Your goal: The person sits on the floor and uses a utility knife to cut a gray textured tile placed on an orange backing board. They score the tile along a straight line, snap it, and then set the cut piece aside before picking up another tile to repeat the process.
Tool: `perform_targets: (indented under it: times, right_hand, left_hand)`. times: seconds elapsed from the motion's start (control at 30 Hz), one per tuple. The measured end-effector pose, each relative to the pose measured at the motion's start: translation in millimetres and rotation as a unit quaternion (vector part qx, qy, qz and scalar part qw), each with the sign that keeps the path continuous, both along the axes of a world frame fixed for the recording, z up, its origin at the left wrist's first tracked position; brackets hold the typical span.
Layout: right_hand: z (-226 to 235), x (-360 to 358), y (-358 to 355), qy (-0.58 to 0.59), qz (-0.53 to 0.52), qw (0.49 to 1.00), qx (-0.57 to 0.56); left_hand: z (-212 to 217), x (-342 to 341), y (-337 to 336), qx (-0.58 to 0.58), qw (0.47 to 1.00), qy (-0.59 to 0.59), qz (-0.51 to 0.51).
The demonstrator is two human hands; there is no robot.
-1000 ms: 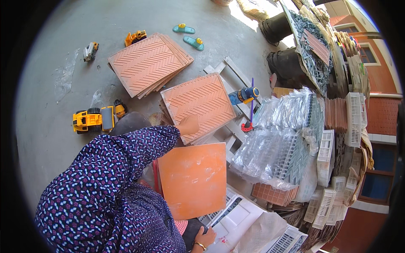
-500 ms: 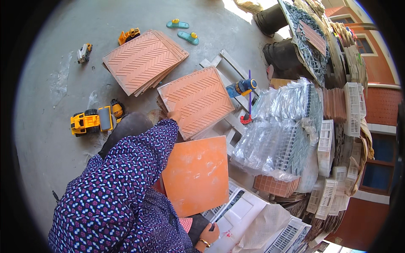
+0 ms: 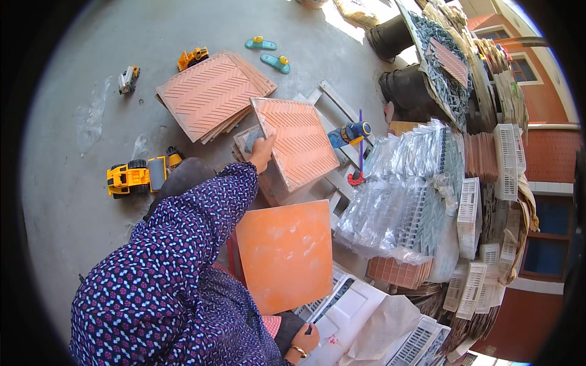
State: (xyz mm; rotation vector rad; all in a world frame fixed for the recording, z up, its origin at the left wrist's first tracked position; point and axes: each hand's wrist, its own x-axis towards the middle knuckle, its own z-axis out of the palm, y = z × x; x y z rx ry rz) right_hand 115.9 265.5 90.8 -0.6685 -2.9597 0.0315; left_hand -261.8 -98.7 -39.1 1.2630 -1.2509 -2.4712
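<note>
My left hand (image 3: pixel 262 152), at the end of a dark patterned sleeve, grips the left edge of a terracotta-coloured grooved board (image 3: pixel 296 143). That board is tilted, its left edge raised off the stack (image 3: pixel 284 194) beneath it. A plain orange board (image 3: pixel 285 256) lies closer to me. Low in the view, my right hand (image 3: pixel 303 340), with a gold bracelet at its wrist, is curled by the white panel (image 3: pixel 351 317). A small dark bit shows at its fingers; what it is cannot be made out.
Another stack of grooved boards (image 3: pixel 210 97) lies beyond on the floor. Yellow toy trucks (image 3: pixel 129 178) stand at left, green slippers (image 3: pixel 274 63) farther off. A blue toy figure (image 3: pixel 349 134) lies by a pale pallet (image 3: pixel 339 100). Plastic-wrapped stacks (image 3: pixel 390 201) and white crates (image 3: pixel 469 216) fill the right.
My left hand has lifted the near edge of the top grooved board, which now tilts up and away from its stack. My right hand has stayed nearly in place.
</note>
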Motion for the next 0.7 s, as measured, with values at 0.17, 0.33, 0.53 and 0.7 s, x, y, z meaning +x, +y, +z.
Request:
perform_targets:
  times: [0.17,0.33,0.53,0.7]
  right_hand:
    - [0,4,1,-0.007,-0.014,1.000,-0.001]
    - [0,-4,0,-0.004,-0.008,1.000,-0.011]
    - [-7,0,9,-0.015,-0.015,1.000,0.000]
    - [-19,2,34,-0.094,0.024,0.995,0.014]
  left_hand:
    - [6,6,-10,0.148,0.986,0.017,-0.071]
    - [15,23,-4,0.184,0.978,0.060,-0.073]
    - [78,81,-9,0.254,0.951,0.177,-0.018]
    - [142,149,-54,0.346,0.878,0.331,-0.003]
